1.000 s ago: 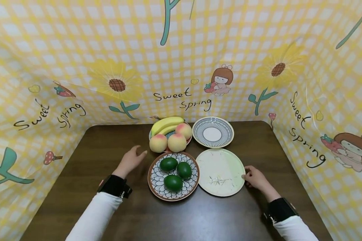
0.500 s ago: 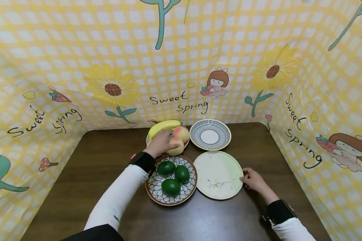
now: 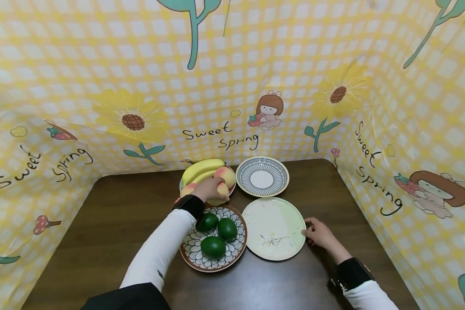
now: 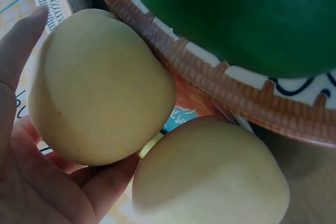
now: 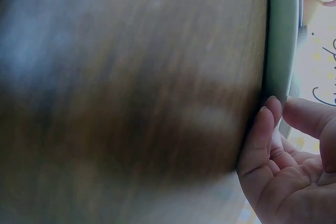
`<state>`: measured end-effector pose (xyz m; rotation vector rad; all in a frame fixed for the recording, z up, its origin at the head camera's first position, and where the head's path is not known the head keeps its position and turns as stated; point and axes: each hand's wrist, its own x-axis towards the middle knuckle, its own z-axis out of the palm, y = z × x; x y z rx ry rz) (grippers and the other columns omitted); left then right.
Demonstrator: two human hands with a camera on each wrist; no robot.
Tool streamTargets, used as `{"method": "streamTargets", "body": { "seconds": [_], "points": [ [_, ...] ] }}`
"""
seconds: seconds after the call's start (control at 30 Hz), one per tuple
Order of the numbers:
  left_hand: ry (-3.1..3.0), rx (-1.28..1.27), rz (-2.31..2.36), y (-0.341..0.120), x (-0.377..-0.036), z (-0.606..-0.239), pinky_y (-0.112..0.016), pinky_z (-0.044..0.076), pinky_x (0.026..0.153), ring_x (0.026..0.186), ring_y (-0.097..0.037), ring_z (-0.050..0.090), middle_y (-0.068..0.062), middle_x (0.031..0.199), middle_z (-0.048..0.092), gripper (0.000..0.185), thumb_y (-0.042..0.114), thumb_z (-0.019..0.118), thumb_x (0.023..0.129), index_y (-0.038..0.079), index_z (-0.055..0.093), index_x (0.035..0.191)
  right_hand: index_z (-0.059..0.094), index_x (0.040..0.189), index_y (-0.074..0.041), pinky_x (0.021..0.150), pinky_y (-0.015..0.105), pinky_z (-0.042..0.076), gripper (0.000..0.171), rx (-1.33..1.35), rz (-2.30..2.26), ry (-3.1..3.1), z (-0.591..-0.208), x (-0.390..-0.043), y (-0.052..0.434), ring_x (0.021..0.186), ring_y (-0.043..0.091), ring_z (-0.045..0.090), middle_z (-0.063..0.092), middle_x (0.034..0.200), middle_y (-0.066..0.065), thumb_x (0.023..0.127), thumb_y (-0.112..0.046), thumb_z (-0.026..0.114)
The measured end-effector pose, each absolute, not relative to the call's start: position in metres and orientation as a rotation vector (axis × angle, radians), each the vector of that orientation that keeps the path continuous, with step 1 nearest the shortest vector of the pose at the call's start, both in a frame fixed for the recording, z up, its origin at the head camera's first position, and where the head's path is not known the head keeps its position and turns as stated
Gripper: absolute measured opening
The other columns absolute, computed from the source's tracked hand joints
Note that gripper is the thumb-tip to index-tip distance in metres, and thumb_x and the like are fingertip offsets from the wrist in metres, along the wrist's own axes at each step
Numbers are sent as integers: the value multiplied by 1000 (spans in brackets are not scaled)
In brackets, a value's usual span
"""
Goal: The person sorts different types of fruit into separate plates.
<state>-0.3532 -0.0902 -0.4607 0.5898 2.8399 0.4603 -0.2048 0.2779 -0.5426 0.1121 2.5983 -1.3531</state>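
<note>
My left hand (image 3: 210,189) reaches into the back left bowl and grips a peach (image 4: 102,87), thumb on one side and fingers curled round the other. A second peach (image 4: 210,177) lies right beside it, and a third peach (image 3: 225,175) sits farther back near the yellow bananas (image 3: 201,168). With thumb and fingertips, my right hand (image 3: 320,234) pinches the rim of a pale green plate (image 3: 273,221) at its right side. The plate lies flat on the table; its rim shows between thumb and fingers in the right wrist view.
A brown-rimmed patterned plate (image 3: 213,270) with three dark green oval fruits (image 3: 213,247) stands under my left forearm, beside the pale green plate. Behind is a blue-lined white plate (image 3: 261,177). Yellow checked cloth (image 3: 170,112) walls the brown table (image 3: 112,224) in.
My left hand has come in from the left of the bowl and taken hold of a peach in it. The right hand stays at the pale green plate's rim.
</note>
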Motion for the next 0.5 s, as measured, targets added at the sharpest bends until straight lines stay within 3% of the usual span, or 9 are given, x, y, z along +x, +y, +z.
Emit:
{"method": "streamTargets", "body": {
  "seconds": [0.13, 0.5],
  "points": [
    [2836, 598, 444, -90, -352, -461, -47, 49, 108, 124, -39, 62, -21, 130, 68, 66, 29, 87, 78, 2, 61, 132, 51, 127, 15, 54, 29, 52, 40, 117, -1359, 2604, -544, -204, 276, 60, 16, 57, 62, 74, 12, 94, -2, 66],
    [2822, 575, 417, -90, -357, -463, -47, 49, 108, 126, -38, 61, -19, 135, 66, 66, 25, 84, 80, 6, 59, 138, 51, 127, 15, 55, 29, 51, 40, 138, -1384, 2597, -546, -207, 278, 59, 16, 57, 61, 74, 11, 94, -1, 65]
  ]
}}
